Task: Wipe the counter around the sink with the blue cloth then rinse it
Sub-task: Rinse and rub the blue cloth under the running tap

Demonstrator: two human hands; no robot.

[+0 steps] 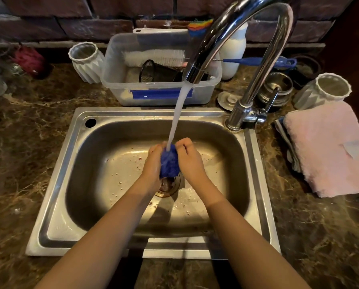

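The blue cloth (169, 163) is bunched up between both hands over the middle of the steel sink (57, 205), right above the drain. My left hand (153, 165) grips its left side and my right hand (190, 161) grips its right side. Water runs from the chrome tap (255, 65) in a white stream (177, 117) straight onto the top of the cloth. Small crumbs lie scattered on the wet sink floor. Brown marble counter (24, 142) surrounds the sink.
Behind the sink stands a clear plastic tub (162, 94) with brushes and a black mesh cup. White ribbed vases stand at the back left (87, 61) and right (324, 90). A folded pink towel (330, 151) lies on the right counter, steel lids beside the tap base.
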